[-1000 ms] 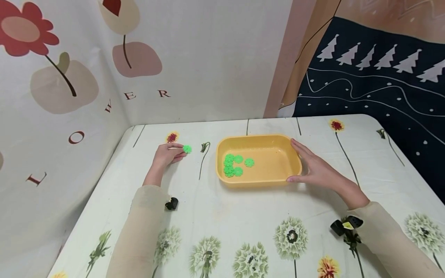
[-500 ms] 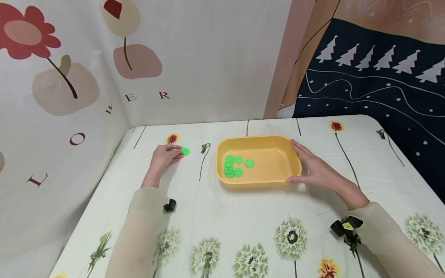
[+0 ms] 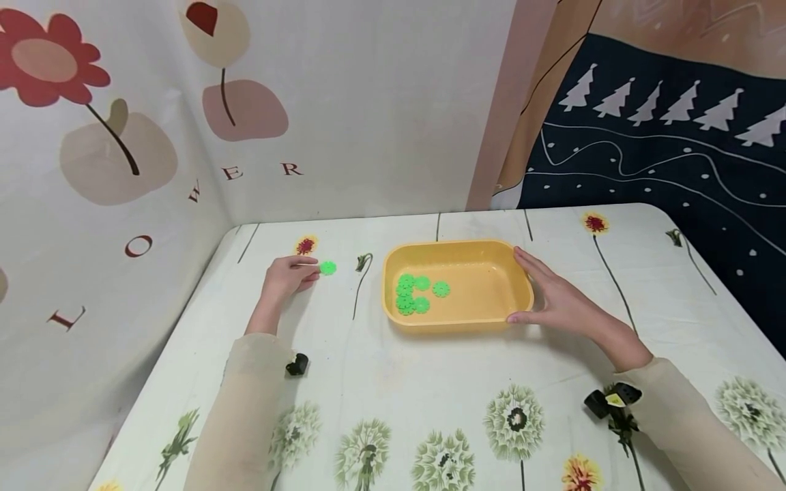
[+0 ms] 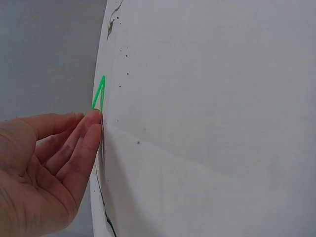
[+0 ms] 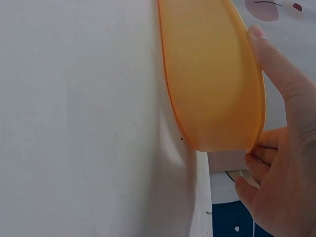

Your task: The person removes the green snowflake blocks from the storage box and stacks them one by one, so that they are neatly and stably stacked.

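At the left of the table, my left hand (image 3: 287, 278) pinches the edge of a small green notched plastic disc (image 3: 328, 268) at its fingertips. From the left wrist view, the green plastic (image 4: 98, 94) shows edge-on as a narrow V beyond the index fingertip, close to the tabletop. A yellow tray (image 3: 457, 326) stands mid-table. Its right end is gripped by my right hand (image 3: 565, 300), thumb at one corner and fingers at the other. Several green notched discs (image 3: 405, 293) lie in the tray's left part, some overlapping.
A white flower-print cloth (image 3: 393, 382) covers the table. Behind it hangs a pale fabric wall (image 3: 368, 136), with a dark tree-patterned cloth (image 3: 645, 150) at the right. Black wrist devices (image 3: 297, 364) sit by both sleeves.
My left hand has drawn slightly to the left, and more of the green disc shows past its fingertips. The disc has shifted slightly left. My right hand and the tray stay put.
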Available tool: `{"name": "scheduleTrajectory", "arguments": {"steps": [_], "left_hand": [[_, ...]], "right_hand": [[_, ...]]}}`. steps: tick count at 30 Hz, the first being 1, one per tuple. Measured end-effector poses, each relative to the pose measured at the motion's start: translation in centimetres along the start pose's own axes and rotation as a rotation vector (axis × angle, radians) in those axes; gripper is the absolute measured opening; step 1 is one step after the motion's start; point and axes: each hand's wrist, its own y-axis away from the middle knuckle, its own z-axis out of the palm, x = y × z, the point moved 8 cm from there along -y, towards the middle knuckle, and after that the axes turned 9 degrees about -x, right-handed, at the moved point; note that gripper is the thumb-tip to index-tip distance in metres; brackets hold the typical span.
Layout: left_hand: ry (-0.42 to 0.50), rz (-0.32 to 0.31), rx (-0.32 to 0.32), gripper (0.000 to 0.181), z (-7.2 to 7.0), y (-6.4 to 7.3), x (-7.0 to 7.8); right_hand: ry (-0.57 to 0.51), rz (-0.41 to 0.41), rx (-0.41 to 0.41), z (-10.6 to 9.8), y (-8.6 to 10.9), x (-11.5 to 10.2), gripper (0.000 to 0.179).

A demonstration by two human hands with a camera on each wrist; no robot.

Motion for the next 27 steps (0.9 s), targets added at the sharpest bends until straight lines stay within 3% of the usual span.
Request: {"name": "scheduleTrajectory", "arguments": {"steps": [12, 27], "left_hand": [[0.021, 0.012, -0.005, 0.039, -0.43, 0.31, -0.32], [0.064, 0.023, 0.0, 0.037, -0.28, 0.29, 0.37]], "right_hand": [[0.0, 0.002, 0.004, 0.0, 0.08, 0.06, 0.115], [-0.005, -0.008, 0.01, 0.02, 0.0, 0.03, 0.116]]}}
